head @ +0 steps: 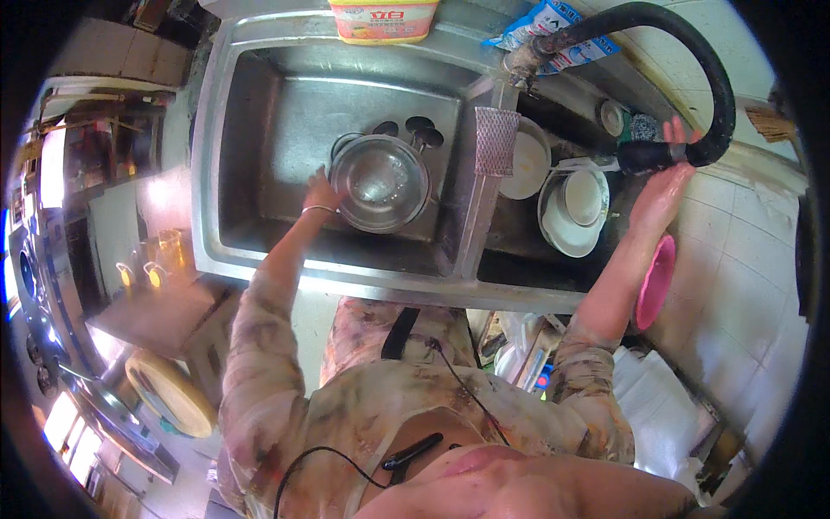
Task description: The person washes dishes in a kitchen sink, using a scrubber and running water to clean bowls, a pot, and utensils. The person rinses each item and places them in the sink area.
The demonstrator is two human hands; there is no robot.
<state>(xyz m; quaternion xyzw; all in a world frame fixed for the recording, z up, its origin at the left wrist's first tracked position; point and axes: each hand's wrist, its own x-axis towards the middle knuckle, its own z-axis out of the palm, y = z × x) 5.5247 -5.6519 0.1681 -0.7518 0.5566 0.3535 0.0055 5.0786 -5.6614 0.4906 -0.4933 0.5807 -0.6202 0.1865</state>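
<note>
My left hand (pixel 318 193), with a bangle at the wrist, is at the left rim of a stainless steel bowl (pixel 379 178). Its fingers are spread, and whether the thumb touches the rim is unclear. Several dark ladle or spoon heads (pixel 420 124) show behind the bowl in the left sink basin. My right hand (pixel 668 178) is against the black faucet spout (pixel 642 157), fingers extended past it and thumb hidden. Water runs from the spout toward the right basin, where a large white bowl (pixel 570 240) holds a smaller white bowl (pixel 581 198).
A mesh scrubbing cloth (pixel 497 141) hangs over the sink divider (pixel 476 240). Beside it is another pale bowl (pixel 528 162). A dish-soap tub (pixel 384 23) and a blue packet (pixel 551 32) stand behind. A pink basin (pixel 656 282) is by the tiled wall.
</note>
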